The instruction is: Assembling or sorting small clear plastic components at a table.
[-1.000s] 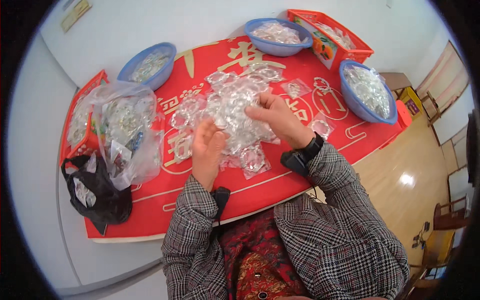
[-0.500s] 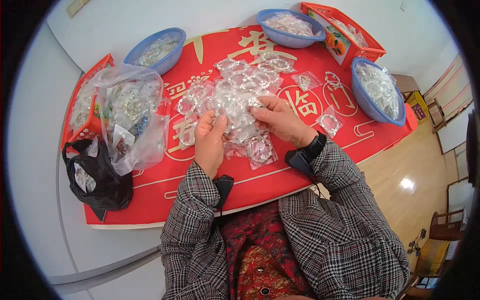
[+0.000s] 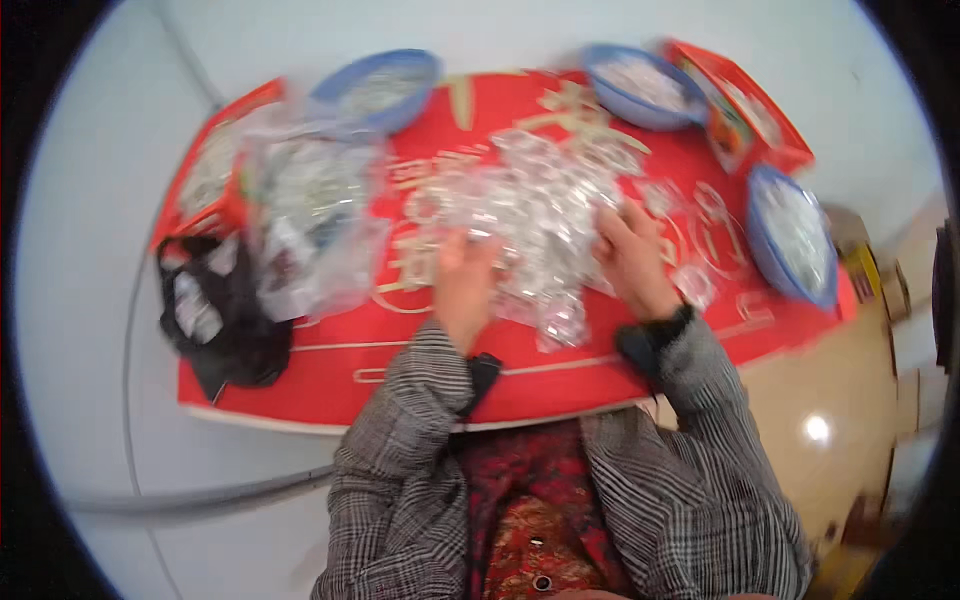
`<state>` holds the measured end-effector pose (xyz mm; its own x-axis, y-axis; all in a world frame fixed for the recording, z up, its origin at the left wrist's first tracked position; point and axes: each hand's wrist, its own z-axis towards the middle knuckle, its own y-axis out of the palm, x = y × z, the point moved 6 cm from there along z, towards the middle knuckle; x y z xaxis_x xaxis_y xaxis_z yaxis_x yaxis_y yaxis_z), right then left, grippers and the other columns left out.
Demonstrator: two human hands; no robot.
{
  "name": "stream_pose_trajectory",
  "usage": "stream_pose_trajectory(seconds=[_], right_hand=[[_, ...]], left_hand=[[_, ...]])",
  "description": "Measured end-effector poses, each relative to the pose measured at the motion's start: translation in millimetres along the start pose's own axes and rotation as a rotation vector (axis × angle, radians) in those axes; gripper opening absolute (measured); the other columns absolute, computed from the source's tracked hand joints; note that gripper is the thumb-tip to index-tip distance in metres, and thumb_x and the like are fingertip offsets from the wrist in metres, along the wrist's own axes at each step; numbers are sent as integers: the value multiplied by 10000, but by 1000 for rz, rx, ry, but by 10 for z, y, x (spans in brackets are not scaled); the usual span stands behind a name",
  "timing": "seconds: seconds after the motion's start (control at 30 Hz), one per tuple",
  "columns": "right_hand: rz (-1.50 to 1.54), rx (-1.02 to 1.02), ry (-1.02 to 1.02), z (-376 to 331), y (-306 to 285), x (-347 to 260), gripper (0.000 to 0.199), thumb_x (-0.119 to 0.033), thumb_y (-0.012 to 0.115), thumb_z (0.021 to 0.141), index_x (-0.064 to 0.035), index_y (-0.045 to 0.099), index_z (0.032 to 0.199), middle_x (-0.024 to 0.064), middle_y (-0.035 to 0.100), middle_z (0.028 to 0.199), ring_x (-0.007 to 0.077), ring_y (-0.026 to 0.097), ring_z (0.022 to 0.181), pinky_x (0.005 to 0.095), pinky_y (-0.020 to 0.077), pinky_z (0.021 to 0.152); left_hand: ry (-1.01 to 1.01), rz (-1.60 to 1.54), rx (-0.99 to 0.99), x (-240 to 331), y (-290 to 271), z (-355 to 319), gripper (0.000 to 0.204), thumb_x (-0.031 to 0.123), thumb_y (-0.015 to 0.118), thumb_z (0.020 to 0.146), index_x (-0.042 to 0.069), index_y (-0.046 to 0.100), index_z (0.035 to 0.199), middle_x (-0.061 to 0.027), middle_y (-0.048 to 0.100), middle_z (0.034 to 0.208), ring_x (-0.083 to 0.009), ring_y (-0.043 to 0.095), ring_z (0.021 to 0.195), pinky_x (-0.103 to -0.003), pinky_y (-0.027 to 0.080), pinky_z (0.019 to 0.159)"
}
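A loose heap of clear plastic packets (image 3: 550, 250), seemingly with beaded bracelets inside, covers the middle of the red table. At its left edge is my left hand (image 3: 465, 290), fingertips against the packets. My right hand (image 3: 638, 262) touches the heap's right side, its fingers bent. Both hands are smeared by motion, so whether either one grips a packet cannot be made out. Right of my right hand lie a single packet (image 3: 694, 287) and an unpacked-looking bracelet (image 3: 713, 205).
Blue basins of packets stand at back left (image 3: 385, 95), back right (image 3: 645, 90) and right (image 3: 792, 235). Red baskets (image 3: 205, 180) (image 3: 765, 115) flank the table. A clear bag (image 3: 315, 215) and a black bag (image 3: 230, 325) sit at left.
My hands have moved apart, from together over the heap to its two sides. The packets they held up between them are no longer distinct. The whole view has shifted, with blur.
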<state>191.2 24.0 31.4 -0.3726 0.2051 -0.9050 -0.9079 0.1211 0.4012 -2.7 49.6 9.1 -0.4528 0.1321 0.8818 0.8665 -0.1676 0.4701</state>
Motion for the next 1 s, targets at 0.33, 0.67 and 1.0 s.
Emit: stream_pose_trajectory(seconds=[0.33,0.67,1.0], right_hand=[[-240,-82,-3,-243,51,53,66,-115,522,854,-78,523,908,-31,511,692,53,473,521,187,372,441],[-321,-130,-41,-238,134,51,107,-154,505,880,-64,529,829,-31,513,676,35,433,515,190,336,447],[-623,-71,-97,-277,186,-60,178,-174,511,871,-48,533,748,-33,457,589,52,414,523,210,336,466]], left_hand=[[26,88,-285,-117,273,-111,410,76,586,798,29,431,1174,-36,562,980,-95,549,780,-228,482,630],[199,135,-200,12,246,-79,461,49,597,768,8,421,1192,-32,565,944,-82,540,772,-231,474,652],[172,208,-121,46,214,-102,407,18,581,757,-5,449,1141,-63,578,926,-123,557,788,-268,482,688]])
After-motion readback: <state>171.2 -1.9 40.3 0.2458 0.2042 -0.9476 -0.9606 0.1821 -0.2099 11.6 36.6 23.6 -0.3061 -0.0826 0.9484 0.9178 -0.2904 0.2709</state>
